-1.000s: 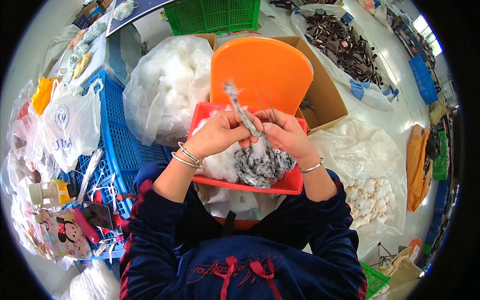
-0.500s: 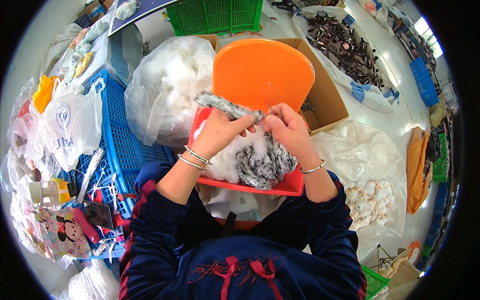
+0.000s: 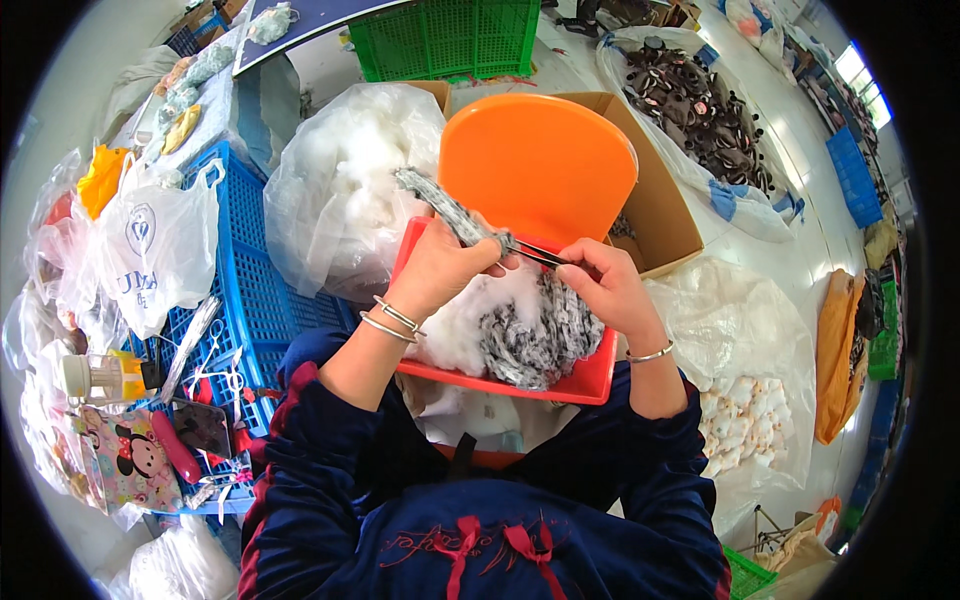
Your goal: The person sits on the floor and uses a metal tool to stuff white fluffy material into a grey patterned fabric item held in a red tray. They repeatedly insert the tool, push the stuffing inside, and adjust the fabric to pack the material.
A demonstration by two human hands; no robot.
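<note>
My left hand (image 3: 447, 262) is closed round a narrow strip of grey, black and white fuzzy plush (image 3: 440, 198), which sticks up past the fingers at a slant. In my right hand (image 3: 608, 284) is a slim dark metal tool (image 3: 540, 254) that looks like tweezers. Its tip meets the strip's lower end beside my left fingertips; whether it goes inside cannot be seen. Below both hands a red tray (image 3: 588, 383) rests at my lap. White stuffing (image 3: 455, 335) fills its left part, and a heap of the same fuzzy plush pieces (image 3: 535, 340) its right.
An orange seat back (image 3: 540, 160) rises beyond the tray, with a cardboard box (image 3: 665, 215) behind it. A clear bag of stuffing (image 3: 350, 180) stands left of it. Blue crates (image 3: 250, 290) hold tools at my left. A plastic sack with small white pieces (image 3: 745, 420) lies right.
The metal tool, earlier pointing upward from my right hand, now points left against the plush strip. My right hand has moved down and right. The strip tilts more steeply.
</note>
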